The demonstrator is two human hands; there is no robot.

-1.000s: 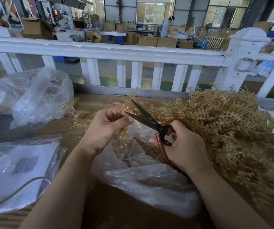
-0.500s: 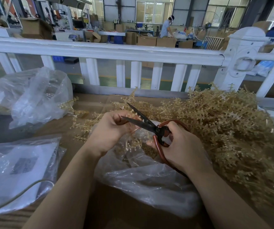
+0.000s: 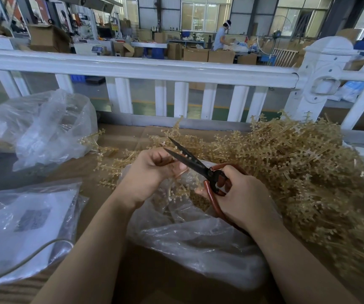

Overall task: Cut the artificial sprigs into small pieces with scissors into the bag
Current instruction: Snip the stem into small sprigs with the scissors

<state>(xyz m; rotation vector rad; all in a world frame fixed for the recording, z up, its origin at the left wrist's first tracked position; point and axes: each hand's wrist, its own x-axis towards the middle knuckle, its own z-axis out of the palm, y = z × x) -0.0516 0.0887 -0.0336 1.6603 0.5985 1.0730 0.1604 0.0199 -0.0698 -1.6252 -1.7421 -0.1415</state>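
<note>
**Two hands, one sprig, blades parted over the bag**

Two bare hands meet above the clear bag (image 3: 190, 235) at centre. The left hand (image 3: 152, 174) curls its fingers round a tan sprig (image 3: 172, 189) that hangs into the bag's mouth. At three o'clock of it, the right hand (image 3: 242, 200) grips the red handles of the scissors (image 3: 195, 165), dark blades parted and pointing to ten o'clock beside the left fingers. A big heap of sprigs (image 3: 297, 172) lies at three o'clock.
</note>
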